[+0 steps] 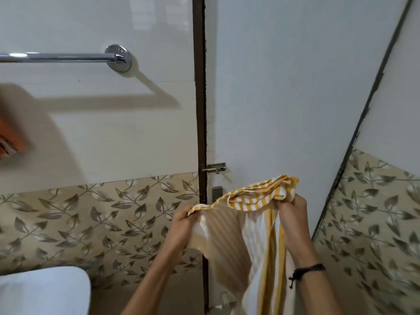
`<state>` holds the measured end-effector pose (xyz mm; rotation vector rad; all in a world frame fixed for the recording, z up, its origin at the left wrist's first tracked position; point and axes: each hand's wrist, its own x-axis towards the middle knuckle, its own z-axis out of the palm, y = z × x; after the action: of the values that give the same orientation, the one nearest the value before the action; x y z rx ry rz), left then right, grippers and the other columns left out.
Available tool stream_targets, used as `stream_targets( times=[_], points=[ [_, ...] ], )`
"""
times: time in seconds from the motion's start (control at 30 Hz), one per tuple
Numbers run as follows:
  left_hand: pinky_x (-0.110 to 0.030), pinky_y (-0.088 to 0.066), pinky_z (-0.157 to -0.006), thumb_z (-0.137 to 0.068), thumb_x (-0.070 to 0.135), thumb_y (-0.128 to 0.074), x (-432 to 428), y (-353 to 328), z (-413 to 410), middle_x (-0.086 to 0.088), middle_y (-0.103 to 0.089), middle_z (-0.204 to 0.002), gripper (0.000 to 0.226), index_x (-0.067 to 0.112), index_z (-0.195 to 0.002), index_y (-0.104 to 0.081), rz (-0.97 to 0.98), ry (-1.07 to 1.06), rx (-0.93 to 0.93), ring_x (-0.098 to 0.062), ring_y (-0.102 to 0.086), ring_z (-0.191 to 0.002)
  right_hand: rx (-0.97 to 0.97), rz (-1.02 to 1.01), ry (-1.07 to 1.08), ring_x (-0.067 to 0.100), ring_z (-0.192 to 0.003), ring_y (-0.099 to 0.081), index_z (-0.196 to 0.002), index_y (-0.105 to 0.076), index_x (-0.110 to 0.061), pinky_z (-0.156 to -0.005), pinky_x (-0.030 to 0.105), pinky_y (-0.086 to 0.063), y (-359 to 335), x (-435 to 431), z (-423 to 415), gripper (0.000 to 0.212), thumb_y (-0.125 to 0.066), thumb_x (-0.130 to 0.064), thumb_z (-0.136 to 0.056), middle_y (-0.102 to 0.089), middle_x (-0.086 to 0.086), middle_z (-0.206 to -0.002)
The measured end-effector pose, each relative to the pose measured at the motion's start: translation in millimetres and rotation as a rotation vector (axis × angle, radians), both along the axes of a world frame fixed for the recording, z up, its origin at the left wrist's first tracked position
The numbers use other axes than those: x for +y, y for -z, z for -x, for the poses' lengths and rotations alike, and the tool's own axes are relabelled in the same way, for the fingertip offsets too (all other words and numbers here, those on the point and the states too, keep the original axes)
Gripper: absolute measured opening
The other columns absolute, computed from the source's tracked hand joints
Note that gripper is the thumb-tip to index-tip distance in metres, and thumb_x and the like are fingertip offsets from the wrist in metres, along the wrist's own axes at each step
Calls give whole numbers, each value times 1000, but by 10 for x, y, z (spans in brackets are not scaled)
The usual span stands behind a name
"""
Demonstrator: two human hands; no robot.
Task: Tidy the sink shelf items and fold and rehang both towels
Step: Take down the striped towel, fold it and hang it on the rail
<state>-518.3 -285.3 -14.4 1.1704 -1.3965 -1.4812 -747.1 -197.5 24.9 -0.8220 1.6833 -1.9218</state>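
I hold a yellow-and-white striped towel (pixel 256 223) in front of the door. My left hand (pixel 181 226) pinches one corner of its top edge. My right hand (pixel 293 214) grips the bunched top edge farther right, and the rest of the cloth hangs down between my forearms. A chrome towel rail (pixel 68 57) runs along the white wall at upper left, bare along its visible length. An orange towel (pixel 11 137) shows blurred at the far left edge, below the rail.
A white door (pixel 284 87) with a dark frame (pixel 200 110) and a metal bolt latch (pixel 216 168) stands straight ahead. Leaf-patterned tiles (pixel 102 219) cover the lower walls. A white toilet tank lid (pixel 43 292) sits at lower left.
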Motion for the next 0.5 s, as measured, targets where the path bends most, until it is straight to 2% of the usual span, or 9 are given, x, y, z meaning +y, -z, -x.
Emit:
stream_targets(
  times=[0.07,0.17,0.23,0.33,0.4,0.5],
  points=[
    [-38,-53,-67,-100,9,-53,35,-121,7,-16,-74,-92,22,14,-95,-73,-57,103,68,-29,-66,-78,6,29,42,15,-68,-48,-74,-53,4,-64,34,-40,38,33,-53,26,-58,-12,-94,-52,8,-71],
    [-35,-51,-68,-99,14,-58,211,-186,154,-19,-73,-95,16,13,-96,-74,-113,203,99,-28,-65,-81,21,45,119,10,-58,-40,-63,-48,-8,-60,30,-36,100,21,-228,32,-62,-6,-93,-45,2,-63],
    [-37,-55,-70,-99,12,-58,340,-136,278,-22,-74,-104,17,10,-107,-72,-218,162,231,-30,-67,-86,46,62,164,6,-57,-46,-65,-55,-14,-61,28,-41,127,6,-346,29,-66,-3,-89,-54,-5,-62],
    [-50,-59,-87,-93,-2,-56,466,-18,434,-20,-74,-107,33,9,-124,-62,-453,11,538,-31,-70,-90,28,73,149,-3,-71,-66,-84,-73,-19,-68,18,-49,198,2,-466,14,-75,-5,-84,-74,-10,-80],
    [-43,-57,-83,-92,0,-64,553,9,482,-10,-78,-99,39,16,-127,-57,-388,25,570,-21,-71,-82,-7,53,111,4,-81,-71,-90,-75,-19,-71,20,-52,276,-4,-495,16,-79,-7,-81,-77,-7,-85],
    [-32,-54,-86,-89,1,-73,682,11,509,-4,-76,-116,54,27,-131,-53,-222,182,476,-16,-73,-97,-16,34,20,19,-79,-72,-85,-73,-15,-70,29,-53,322,17,-527,16,-78,-1,-80,-75,4,-81]
  ],
)
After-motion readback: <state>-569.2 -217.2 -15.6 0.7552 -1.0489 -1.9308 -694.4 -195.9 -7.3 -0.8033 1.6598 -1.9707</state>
